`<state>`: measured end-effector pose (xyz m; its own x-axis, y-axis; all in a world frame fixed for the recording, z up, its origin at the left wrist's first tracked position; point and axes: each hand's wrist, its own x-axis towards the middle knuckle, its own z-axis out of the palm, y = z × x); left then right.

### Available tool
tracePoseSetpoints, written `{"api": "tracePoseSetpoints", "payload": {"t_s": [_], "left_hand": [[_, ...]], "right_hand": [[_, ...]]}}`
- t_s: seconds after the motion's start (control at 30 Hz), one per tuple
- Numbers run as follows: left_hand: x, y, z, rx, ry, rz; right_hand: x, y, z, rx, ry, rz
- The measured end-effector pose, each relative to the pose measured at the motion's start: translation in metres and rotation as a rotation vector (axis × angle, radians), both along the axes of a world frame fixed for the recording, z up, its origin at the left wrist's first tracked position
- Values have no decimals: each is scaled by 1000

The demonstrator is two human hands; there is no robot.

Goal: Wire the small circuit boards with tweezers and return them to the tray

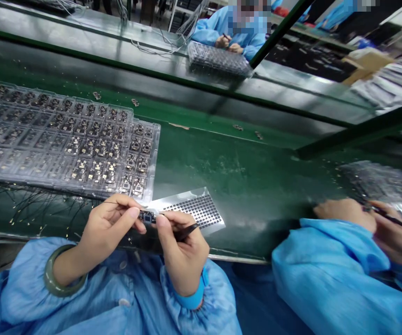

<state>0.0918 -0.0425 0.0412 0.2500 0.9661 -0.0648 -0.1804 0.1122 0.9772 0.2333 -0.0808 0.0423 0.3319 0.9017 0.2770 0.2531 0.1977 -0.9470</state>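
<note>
Okay, my left hand [108, 228] is closed in a tight pinch, thumb and forefinger gripping a small circuit module [147, 217] with a dark square at its centre. I'm holding the module just above the near part of the green workbench [243, 172]. My right hand [183, 251] is closed around black tweezers [187, 231], their tips right at the module, though I can't tell whether they touch it. A fine dark wire [117, 202] runs left from my pinch.

A jade bangle [61, 272] sits on my left wrist, and a blue wrist strap [190, 298] circles my right. Just beyond my hands lies a silver sheet [194, 209] printed with a grid of small black squares. Up to the left, overlapping clear plastic trays [64, 139] hold rows of circuit boards, and loose wires [30, 209] with gold tips lie scattered below them. To my right, a co-worker's hands [344, 215] work with dark tweezers [389, 216] beside a crinkled plastic bag [382, 184].
</note>
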Motion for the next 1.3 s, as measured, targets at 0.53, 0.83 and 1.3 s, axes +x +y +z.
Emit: {"api": "tracePoseSetpoints", "payload": {"t_s": [0.53, 0.83, 1.3], "left_hand": [[5, -3, -8, -130, -86, -32], [9, -5, -4, 43, -2, -39], [15, 2, -10, 522, 331, -358]], "right_hand": [[5, -1, -4, -9, 20, -33], [9, -11, -2, -32, 64, -11], [84, 15, -25, -297, 432, 23]]}}
